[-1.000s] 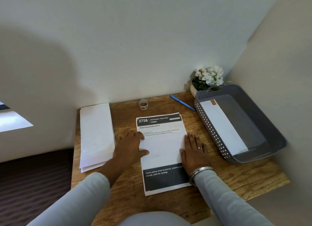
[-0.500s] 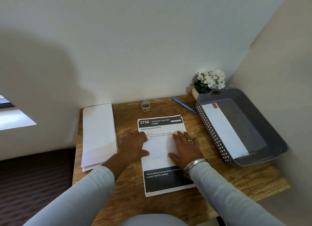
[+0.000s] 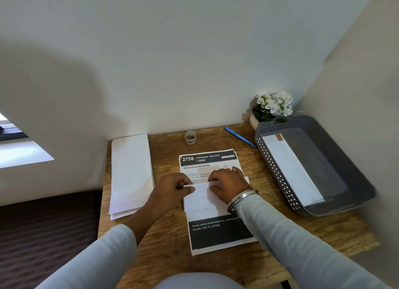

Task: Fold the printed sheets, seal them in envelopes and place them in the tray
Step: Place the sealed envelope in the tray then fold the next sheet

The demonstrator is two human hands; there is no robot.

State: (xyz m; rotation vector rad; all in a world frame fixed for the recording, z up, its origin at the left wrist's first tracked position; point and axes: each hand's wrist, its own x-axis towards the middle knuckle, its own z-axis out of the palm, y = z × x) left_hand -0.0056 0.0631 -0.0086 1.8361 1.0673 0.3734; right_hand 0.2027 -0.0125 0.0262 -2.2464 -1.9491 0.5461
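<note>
Printed sheet (image 3: 218, 234): mid-desk (image 3: 168, 241), first fold under way. Left hand (image 3: 170, 191) pinches a raised white flap, apparently the sheet's own; right hand (image 3: 228, 183), fingers curled, holds the flap's edge. Tray (image 3: 336, 211): one envelope (image 3: 291, 170) inside. Outstanding: folding, sealing, traying.

Under the fingers: white paper (image 3: 203, 202), blank side up, laid across the middle of printed sheet (image 3: 208, 159) headed "2758 ENTRANCE / BALCONY". Pinched at its left edge by left hand (image 3: 170, 189); gripped along its far edge by curled fingers of right hand (image 3: 228, 183). Ring (image 3: 233, 169) and metal bangle (image 3: 241, 199) worn on the right.
Beyond the fingertips: small tape roll (image 3: 190, 137); further right, blue pen (image 3: 239, 136), laid flat.
Left of the left fingers: stack of white envelopes (image 3: 129, 172), kept apart from the sheet.
Right of the right fingers: grey lattice tray (image 3: 274, 170), loaded with one white envelope (image 3: 291, 170) along its left wall.
Past the tray: pot of white flowers (image 3: 273, 105).
Set throughout on wooden desk (image 3: 164, 234).
</note>
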